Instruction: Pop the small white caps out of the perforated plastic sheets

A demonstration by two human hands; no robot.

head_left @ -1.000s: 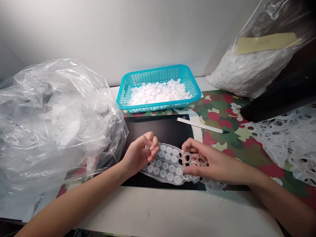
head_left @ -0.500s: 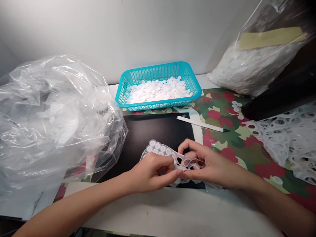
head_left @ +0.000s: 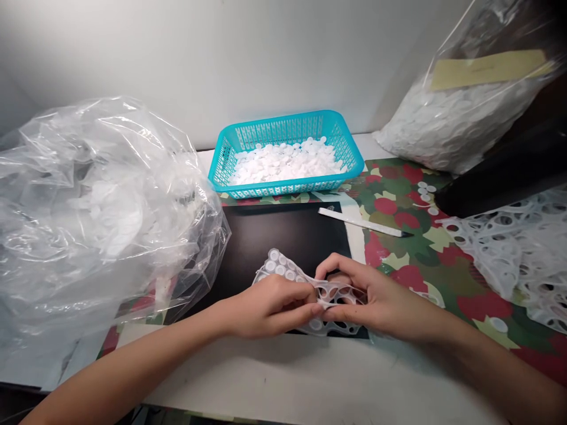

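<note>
A thin, translucent white sheet of round discs is held between my two hands over a black mat. Discs still sit in its left part, while the part by my right hand is a web of open holes. My left hand is closed on the sheet's middle, thumb and index finger pinching near its front. With curled fingers behind and thumb in front, my right hand grips the holed end. Whether a loose disc is between the fingers is hidden.
Behind the mat stands a turquoise basket holding many white discs. A large clear plastic bag bulges at left. A white strip-like tool lies right of centre. Holed sheets pile at right, below a filled bag. Loose discs lie nearby.
My left hand has shifted slightly left, and the sheet has bent more between the hands. More open holes show near the right hand.
</note>
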